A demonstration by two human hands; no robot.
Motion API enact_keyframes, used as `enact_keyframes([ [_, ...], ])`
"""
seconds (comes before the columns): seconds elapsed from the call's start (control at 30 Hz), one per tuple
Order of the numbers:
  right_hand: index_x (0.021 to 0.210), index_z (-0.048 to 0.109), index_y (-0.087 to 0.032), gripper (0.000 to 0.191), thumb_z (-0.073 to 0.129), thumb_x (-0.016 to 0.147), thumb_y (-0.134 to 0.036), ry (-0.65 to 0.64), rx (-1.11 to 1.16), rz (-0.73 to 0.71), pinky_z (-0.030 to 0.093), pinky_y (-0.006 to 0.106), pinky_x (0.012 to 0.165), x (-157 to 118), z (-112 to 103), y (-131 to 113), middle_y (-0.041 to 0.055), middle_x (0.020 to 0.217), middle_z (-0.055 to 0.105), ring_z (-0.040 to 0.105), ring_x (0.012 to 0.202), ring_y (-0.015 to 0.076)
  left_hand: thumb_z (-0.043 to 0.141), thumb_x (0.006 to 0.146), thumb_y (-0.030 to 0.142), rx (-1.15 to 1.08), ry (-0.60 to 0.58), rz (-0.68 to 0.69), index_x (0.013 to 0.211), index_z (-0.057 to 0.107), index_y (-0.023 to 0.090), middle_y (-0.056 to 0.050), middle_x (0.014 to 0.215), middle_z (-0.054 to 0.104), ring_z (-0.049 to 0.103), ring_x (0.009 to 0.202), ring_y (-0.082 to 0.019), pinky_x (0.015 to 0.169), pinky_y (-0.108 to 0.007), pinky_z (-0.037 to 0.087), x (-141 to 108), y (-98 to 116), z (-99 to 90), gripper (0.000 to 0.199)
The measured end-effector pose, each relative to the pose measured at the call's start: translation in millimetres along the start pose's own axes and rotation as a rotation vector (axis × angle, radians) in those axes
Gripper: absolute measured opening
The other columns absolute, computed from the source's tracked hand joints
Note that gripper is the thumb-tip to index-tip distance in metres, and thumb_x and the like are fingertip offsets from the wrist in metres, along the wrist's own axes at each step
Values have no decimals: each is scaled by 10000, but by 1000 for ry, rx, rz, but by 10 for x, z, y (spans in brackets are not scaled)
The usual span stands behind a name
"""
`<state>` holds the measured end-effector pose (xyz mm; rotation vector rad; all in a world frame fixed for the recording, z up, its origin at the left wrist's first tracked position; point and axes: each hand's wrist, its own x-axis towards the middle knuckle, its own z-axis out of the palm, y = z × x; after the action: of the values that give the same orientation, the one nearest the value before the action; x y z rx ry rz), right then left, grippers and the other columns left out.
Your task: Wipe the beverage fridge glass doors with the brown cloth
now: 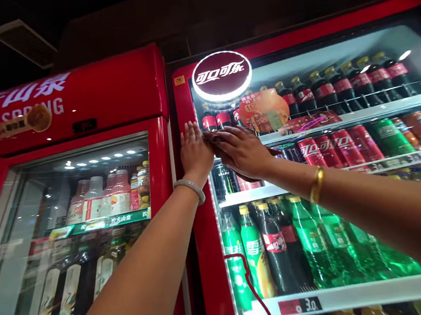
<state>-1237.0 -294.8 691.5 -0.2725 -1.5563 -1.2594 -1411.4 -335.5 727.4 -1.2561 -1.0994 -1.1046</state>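
Here, the left hand [196, 148] is at the "可口可乐" fridge [211, 267].

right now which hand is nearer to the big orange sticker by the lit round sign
Right. The right hand is just below and left of the orange sticker; the left hand is farther left, over the red door frame.
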Motion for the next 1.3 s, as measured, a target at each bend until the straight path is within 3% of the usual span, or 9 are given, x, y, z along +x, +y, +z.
enact_keyframes([
  [0.1,1474,566,-202,481,407,1067,-405,-77,40,-21,353,528,1204,426,67,152,82,1560,543,424,1440,323,230,1075,240,10,-6,20,1594,284,-60,-243,1704,273,195,1620,-277,1343,-439,151,3,-19,-17,602],
  [0.2,1376,640,-179,472,407,1057,-438,-36,12,141,430,539,1101,616,80,430,127,1501,586,492,1347,358,254,1059,224,66,-30,38,1605,301,-24,-212,1723,237,179,1625,-278,1347,-457,145,14,2,-10,601],
  [0.33,1313,665,-129,475,366,1055,-392,131,-84,336,393,554,1107,378,94,416,189,1396,634,533,1265,351,282,1058,257,74,-70,201,1630,313,80,-126,1721,288,192,1626,-231,1352,-439,126,8,55,13,600],
  [0.53,1365,636,-176,477,350,1069,-415,47,-52,101,392,521,1117,356,78,263,128,1465,608,509,1303,330,264,1061,269,65,-56,219,1597,375,48,-140,1673,403,259,1609,-228,1349,-414,144,-14,69,-3,590],
  [0.73,1254,678,-104,524,310,1066,-428,149,-115,424,413,590,1041,203,19,448,223,1343,635,523,1243,396,309,1050,279,52,-104,189,1639,296,98,-113,1724,298,223,1619,-213,1345,-413,133,52,90,5,616],
  [0.93,1354,639,-217,459,345,1075,-433,-8,-106,131,402,478,1100,268,2,444,96,1488,594,511,1311,323,325,1048,295,61,-60,131,1606,348,35,-180,1712,301,225,1619,-273,1344,-458,144,153,279,75,616],
  [1.07,1291,674,-169,433,390,1046,-385,96,-190,385,413,507,1072,192,-86,771,156,1398,640,524,1272,354,301,1058,320,25,-10,167,1644,276,86,-139,1733,259,152,1636,-250,1349,-484,91,167,365,134,631],
  [1.17,1246,697,-170,408,417,1034,-378,149,-226,496,424,519,1050,-18,-109,644,175,1337,658,537,1230,355,272,1069,343,12,-10,248,1653,278,150,-102,1737,268,134,1639,-240,1343,-492,112,156,362,130,615],
  [1.3,1335,654,-226,424,378,1069,-406,39,-172,267,341,479,1170,-21,-76,270,94,1486,595,473,1359,297,232,1066,323,-2,-28,281,1622,351,109,-148,1708,329,195,1626,-278,1331,-526,151,150,336,117,607],
])
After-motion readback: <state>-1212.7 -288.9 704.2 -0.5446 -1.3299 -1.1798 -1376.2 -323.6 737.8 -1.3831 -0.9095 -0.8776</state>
